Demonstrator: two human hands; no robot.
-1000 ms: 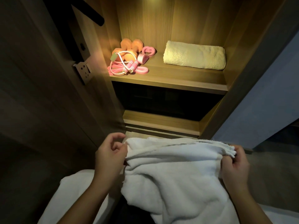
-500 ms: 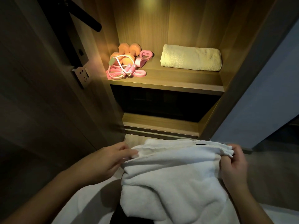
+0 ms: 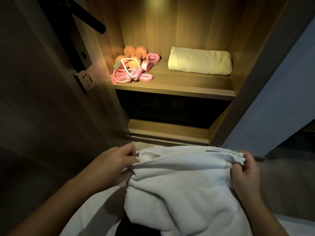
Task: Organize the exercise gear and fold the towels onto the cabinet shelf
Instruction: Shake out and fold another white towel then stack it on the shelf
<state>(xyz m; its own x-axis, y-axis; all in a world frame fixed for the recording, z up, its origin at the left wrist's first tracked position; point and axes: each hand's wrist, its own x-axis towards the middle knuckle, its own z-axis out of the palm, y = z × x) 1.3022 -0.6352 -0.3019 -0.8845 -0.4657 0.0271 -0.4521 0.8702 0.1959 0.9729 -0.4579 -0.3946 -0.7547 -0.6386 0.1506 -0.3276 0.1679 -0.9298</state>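
A white towel (image 3: 184, 183) hangs folded in front of me, below the cabinet. My left hand (image 3: 112, 164) pinches its upper left edge, fingers reaching into the layers. My right hand (image 3: 245, 172) grips the stacked layers at the upper right corner. On the lit cabinet shelf (image 3: 179, 86) lies a folded cream towel (image 3: 200, 61) at the right. At the shelf's left sit orange dumbbells (image 3: 134, 51), a pink skipping rope (image 3: 131, 75) and a pink grip ring (image 3: 150, 61).
The open cabinet door (image 3: 42, 82) with a black handle (image 3: 87, 16) and latch plate (image 3: 85, 79) stands at the left. A dark compartment (image 3: 170, 109) and a lower ledge (image 3: 168, 130) lie under the shelf. A grey-blue wall (image 3: 272, 99) is at the right.
My left hand has shifted from a closed grip at the towel's left corner to reaching along its top edge into the layers. The right hand keeps its hold. The view tilted slightly.
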